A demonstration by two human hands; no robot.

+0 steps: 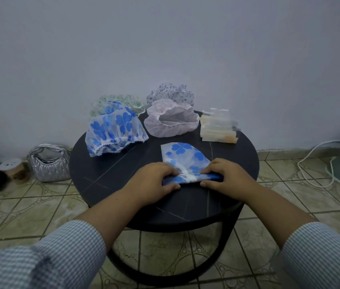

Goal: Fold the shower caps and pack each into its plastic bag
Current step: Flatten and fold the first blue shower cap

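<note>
Dim, bluish, even light; soft shadows; wide-angle bending and blur at edges.

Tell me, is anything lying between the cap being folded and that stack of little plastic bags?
Nothing visible does. The blue-flowered cap under both hands sits near the front of the table, and the stretch of dark tabletop up to the plastic bags at the back right looks bare.

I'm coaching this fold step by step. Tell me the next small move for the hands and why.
Probably roll the near edge another turn away from the body. Both the left hand and right hand pinch the near edge of the blue-flowered cap, which is only partly rolled; its far part still lies flat on the table.
</note>
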